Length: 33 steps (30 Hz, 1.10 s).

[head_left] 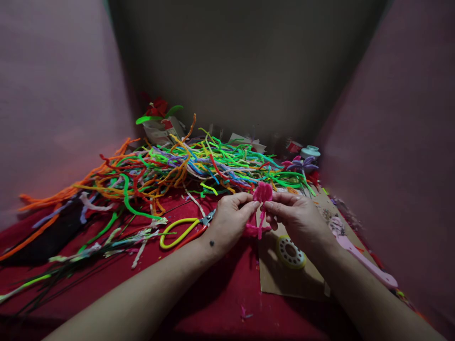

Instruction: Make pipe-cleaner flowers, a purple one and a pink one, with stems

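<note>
Between my two hands is a pink pipe-cleaner flower, its fuzzy loops upright and its short ends hanging down. My left hand pinches it from the left with thumb and forefinger. From the right, my right hand grips it the same way, fingers curled. Another pink pipe cleaner shows just below, near the cardboard's edge. Scissors with yellow and red handles lie beside my left wrist, their blades partly hidden behind that hand.
A large heap of coloured pipe cleaners spreads across the back of the red cloth. Under my right hand lies a cardboard sheet with a yellow-rimmed tape roll. A pink-handled tool rests at the right. Wrapped stems lie left.
</note>
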Tool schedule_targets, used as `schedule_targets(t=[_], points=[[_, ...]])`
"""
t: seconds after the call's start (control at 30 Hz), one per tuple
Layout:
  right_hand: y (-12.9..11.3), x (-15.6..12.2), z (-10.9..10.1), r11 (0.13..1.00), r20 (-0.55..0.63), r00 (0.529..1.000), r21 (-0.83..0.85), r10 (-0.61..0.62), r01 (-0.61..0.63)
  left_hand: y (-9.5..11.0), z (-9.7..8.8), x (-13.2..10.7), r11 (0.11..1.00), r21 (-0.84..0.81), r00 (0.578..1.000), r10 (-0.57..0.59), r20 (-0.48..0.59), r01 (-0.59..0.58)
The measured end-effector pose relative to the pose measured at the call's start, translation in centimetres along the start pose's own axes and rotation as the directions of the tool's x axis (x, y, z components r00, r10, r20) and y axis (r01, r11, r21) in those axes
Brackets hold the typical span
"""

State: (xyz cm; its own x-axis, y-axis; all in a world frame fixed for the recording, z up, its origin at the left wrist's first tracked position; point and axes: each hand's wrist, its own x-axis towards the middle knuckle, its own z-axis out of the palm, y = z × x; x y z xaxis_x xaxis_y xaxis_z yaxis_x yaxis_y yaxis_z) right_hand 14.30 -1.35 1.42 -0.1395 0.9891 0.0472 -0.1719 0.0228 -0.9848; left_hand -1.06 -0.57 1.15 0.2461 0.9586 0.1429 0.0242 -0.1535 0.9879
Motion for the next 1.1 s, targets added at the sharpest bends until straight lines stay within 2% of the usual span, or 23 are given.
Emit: schedule_targets(t=[0.27, 0.6, 0.9, 1.1], points=[[0.02, 0.12, 0.06, 0.999, 0.001, 1.000, -0.043, -0.021, 0.021, -0.28, 0.17, 0.05, 0.993, -0.110, 0.999, -0.039, 0.023, 0.041], [-0.04, -0.18, 0.48, 0.996, -0.016, 0.999, -0.085, -0.032, 0.031, 0.06, 0.38, 0.19, 0.975, -0.217, 0.997, -0.054, -0.058, 0.041], [-0.11, -0.23, 0.67, 0.989, 0.018, 1.000, -0.145, 0.020, -0.017, 0.41, 0.00, 0.22, 0.959, -0.247, 0.988, -0.151, -0.034, 0.138], [0.21, -0.41, 0.70, 0.991, 0.069, 0.994, -0.113, 0.081, -0.072, 0.20, 0.08, 0.25, 0.938, -0.317, 0.987, -0.157, -0.027, 0.140]])
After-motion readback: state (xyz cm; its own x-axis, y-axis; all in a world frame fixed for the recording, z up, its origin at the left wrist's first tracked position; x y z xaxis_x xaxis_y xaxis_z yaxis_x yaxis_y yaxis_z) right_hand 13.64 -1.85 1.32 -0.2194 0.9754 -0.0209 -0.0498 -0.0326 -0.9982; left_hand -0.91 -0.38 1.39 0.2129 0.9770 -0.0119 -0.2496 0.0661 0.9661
